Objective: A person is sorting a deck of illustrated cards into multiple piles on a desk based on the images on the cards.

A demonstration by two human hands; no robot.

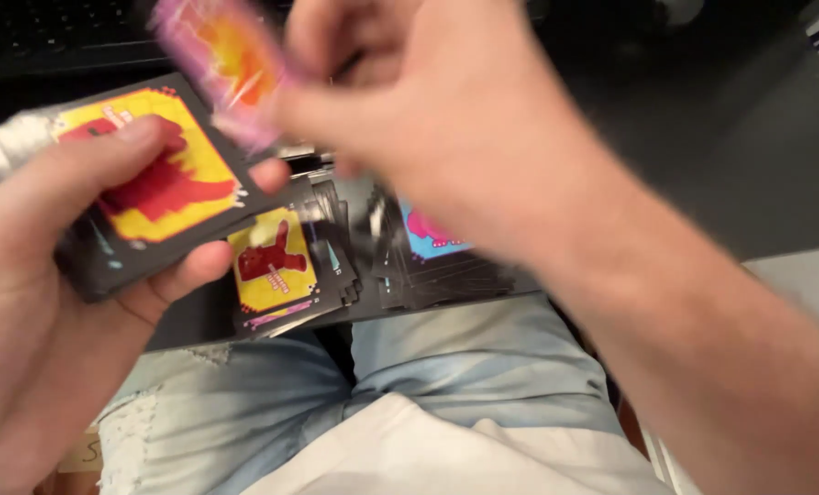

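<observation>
My left hand [52, 302] is gripping a deck of cards [143, 188] with my thumb pressing across its yellow-and-red face. My blurred right hand [428, 110] is pinching a pink card [226, 64], its picture smeared. It is hiding part of two card piles [286, 266] lying on the dark desk [749, 156].

Bare-armed, sleeveless to the frame's edge, with light blue, ripped denim jeans [446, 367] and a white fabric shirt hem [446, 458].
</observation>
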